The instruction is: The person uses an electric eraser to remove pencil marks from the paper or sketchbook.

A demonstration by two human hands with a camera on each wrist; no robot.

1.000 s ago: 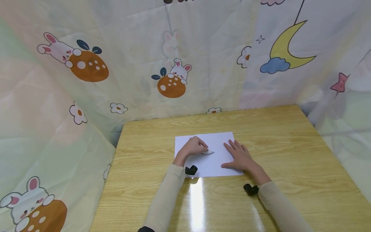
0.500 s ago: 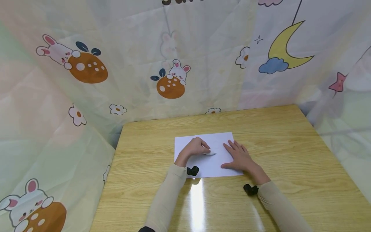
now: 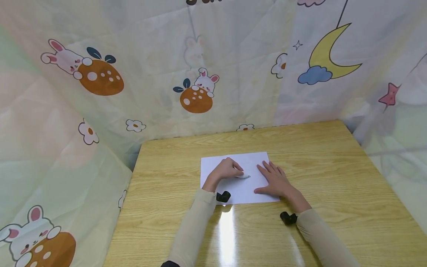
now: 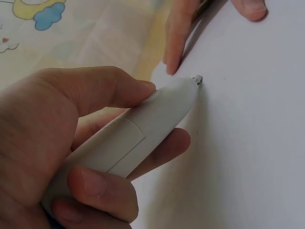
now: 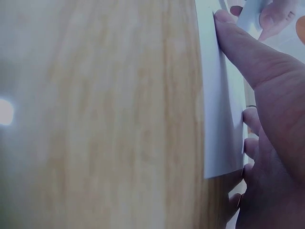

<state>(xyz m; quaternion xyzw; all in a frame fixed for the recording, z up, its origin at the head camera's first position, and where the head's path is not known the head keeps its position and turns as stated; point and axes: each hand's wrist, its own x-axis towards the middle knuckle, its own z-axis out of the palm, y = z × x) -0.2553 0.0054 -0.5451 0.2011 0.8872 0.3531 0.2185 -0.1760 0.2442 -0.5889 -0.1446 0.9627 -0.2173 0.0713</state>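
A white sheet of paper [image 3: 233, 193] lies on the wooden table. My left hand [image 3: 224, 170] grips a thick white pen-shaped tool [image 4: 138, 124], thumb and fingers wrapped about its body. A small metallic tip sticks out of its front end and meets the paper in the left wrist view. Faint dark specks show on the sheet below the tip. On the paper's right part rests my right hand [image 3: 275, 181], fingers spread and straight. In the right wrist view its thumb [image 5: 238, 40] lies along the sheet near the edge. The tool's rear end is hidden in the left palm.
The wooden table [image 3: 166, 222] extends around the sheet on all sides. Behind it and at both sides hang printed cloths [image 3: 150, 74] with rabbits, a moon and flowers. A black wrist camera [image 3: 288, 218] sits by the right cuff, and another black camera [image 3: 223, 196] by the left.
My left hand and the white tool have shifted slightly to the right across the paper, the tip now closer to the right hand. The right hand and the sheet have stayed in place.
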